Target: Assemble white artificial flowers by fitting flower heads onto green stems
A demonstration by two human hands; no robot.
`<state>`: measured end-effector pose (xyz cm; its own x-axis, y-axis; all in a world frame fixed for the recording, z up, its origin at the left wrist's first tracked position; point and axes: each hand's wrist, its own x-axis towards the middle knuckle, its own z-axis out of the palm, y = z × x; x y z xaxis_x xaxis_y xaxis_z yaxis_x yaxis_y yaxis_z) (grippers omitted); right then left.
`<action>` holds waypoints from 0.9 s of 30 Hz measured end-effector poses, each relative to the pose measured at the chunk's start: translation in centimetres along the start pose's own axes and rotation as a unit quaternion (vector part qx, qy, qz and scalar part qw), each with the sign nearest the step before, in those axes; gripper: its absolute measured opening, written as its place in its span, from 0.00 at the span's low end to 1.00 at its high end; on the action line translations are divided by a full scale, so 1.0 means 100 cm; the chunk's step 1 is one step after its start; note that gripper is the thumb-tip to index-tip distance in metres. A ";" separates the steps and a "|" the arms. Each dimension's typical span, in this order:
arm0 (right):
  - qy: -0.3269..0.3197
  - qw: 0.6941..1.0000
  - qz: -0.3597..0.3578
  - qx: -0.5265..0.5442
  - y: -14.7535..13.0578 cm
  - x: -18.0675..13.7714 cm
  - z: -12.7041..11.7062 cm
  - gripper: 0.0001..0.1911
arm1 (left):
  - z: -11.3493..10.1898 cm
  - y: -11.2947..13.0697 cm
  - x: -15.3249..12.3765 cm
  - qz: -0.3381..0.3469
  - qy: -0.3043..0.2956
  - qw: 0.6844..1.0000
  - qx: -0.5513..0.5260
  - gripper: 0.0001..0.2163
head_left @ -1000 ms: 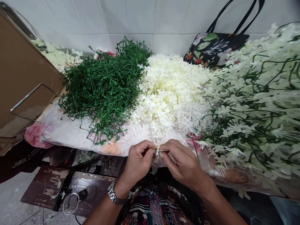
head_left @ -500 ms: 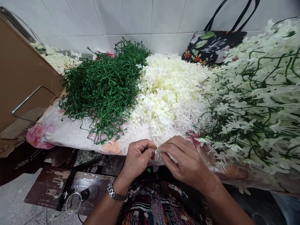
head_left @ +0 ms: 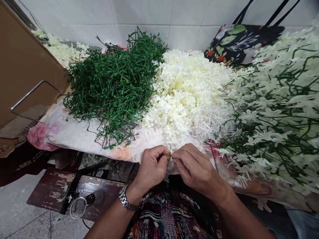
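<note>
My left hand point(head_left: 155, 165) is closed in a pinch at the table's front edge, a metal watch on its wrist. A green tip point(head_left: 166, 180) of a plastic flower stem shows just below it. My right hand point(head_left: 195, 164) is pinched as well, its fingertips almost touching the left ones. Between them is a small whitish piece, mostly hidden, seemingly a flower part. Just beyond lies a heap of white artificial blossoms point(head_left: 184, 89), with thin white stamens point(head_left: 213, 122) at its right. To the left is a tangled pile of green plastic stems point(head_left: 114, 83).
Assembled white flowers on green stems point(head_left: 274, 126) crowd the right side. A black floral bag point(head_left: 239, 44) leans at the tiled wall. At left stand a cardboard box point(head_left: 30, 73) with a metal wire handle and a worn wooden bench point(head_left: 99, 196). Flowered cloth point(head_left: 82, 139) covers the table.
The view has shifted slightly, so most things sit a little higher or more to the right. My hands stay together in a pinch, the right fingertips drawn in more tightly.
</note>
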<state>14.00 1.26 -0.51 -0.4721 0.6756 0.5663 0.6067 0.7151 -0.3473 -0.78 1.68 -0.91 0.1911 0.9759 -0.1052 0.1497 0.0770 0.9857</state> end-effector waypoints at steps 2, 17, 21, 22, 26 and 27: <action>0.007 1.000 0.009 0.025 0.001 0.000 -0.003 0.09 | -0.001 0.000 0.000 -0.007 -0.001 1.000 -0.020 0.06; 0.062 0.986 0.086 0.131 -0.038 -0.012 0.006 0.07 | 0.006 0.001 -0.013 0.011 0.190 0.966 -0.174 0.03; 0.054 0.989 0.072 0.115 -0.027 -0.012 -0.006 0.07 | -0.002 0.004 -0.017 -0.017 0.086 0.974 -0.210 0.05; 0.042 0.992 0.058 0.103 -0.026 -0.011 -0.010 0.08 | -0.004 0.007 -0.018 -0.015 0.059 0.978 -0.197 0.05; -0.004 0.999 0.018 0.049 -0.025 -0.005 -0.020 0.12 | -0.005 0.018 -0.019 -0.046 -0.036 0.995 -0.077 0.01; -0.008 0.999 0.015 0.043 -0.025 -0.005 -0.020 0.13 | -0.004 0.019 -0.018 -0.057 -0.048 0.996 -0.048 0.02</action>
<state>14.04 -1.19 1.60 -0.4652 0.6991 0.5429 0.5634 0.7069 -0.4276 -1.19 0.15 1.21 0.2699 0.9363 -0.2249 0.0839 0.2098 0.9741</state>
